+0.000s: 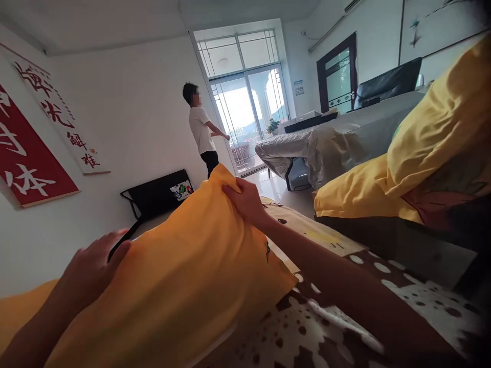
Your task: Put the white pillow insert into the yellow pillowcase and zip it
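A yellow pillow (184,276) stands tilted in front of me on a brown bedspread with white spots (307,327). My right hand (245,200) is closed on the pillow's upper far corner, fingers wrapped over the edge. My left hand (90,271) rests against the pillow's near left edge, fingers curled along it; part of the hand is hidden behind the fabric. More yellow bedding (422,153) is heaped at the right.
A person in a white T-shirt (201,130) stands by the glass balcony doors (249,112). A table under a grey cover (337,138) stands at mid-right. A black case (159,194) leans on the left wall below red and white banners (34,138).
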The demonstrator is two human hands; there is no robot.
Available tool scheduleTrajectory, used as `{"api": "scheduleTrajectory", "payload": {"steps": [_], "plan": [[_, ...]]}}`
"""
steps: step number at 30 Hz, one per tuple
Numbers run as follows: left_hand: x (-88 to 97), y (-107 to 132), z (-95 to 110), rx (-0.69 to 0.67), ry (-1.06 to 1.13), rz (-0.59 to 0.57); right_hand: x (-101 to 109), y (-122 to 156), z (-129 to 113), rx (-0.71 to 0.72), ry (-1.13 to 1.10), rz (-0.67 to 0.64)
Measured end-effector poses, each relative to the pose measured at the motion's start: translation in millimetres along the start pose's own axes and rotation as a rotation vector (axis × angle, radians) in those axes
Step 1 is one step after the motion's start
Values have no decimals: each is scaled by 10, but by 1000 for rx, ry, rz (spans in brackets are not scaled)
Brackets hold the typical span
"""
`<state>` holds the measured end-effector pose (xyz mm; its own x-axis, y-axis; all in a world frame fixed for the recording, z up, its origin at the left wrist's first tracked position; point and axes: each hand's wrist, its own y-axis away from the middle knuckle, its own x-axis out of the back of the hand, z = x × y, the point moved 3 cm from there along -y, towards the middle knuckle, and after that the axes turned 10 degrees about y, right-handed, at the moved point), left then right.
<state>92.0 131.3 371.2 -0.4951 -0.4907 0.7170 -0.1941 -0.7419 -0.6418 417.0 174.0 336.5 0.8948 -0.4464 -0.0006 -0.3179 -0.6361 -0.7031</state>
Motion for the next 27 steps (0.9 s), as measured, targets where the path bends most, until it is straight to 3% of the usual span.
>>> {"api": "scheduleTrajectory", "payload": {"steps": [4, 7, 10, 14, 17, 20, 22, 27], "plan": [[-482, -495, 1201, -121, 195, -133, -50, -63, -130, -15, -56, 26], [-897, -715, 1584, -91, 315, -310, 57, -31, -172, -15, -75, 15], [-1123, -758, 1528, -26, 491, -336, 240, 236, 108, -45, -83, -139], [-1077, -732, 1368, 93, 641, -313, 483, 805, 778, -6, 98, -542], [-903, -802, 1395, 91, 514, -254, 660, 1057, 1099, -20, 201, -803], [-765, -920, 1475, 32, 251, -154, 753, 1151, 1221, -46, 270, -980], [-765, -974, 1520, 40, 194, -169, 735, 1211, 1309, -53, 356, -995], [-953, -974, 1625, 123, 322, -136, 574, 1417, 1689, -52, 616, -833]]}}
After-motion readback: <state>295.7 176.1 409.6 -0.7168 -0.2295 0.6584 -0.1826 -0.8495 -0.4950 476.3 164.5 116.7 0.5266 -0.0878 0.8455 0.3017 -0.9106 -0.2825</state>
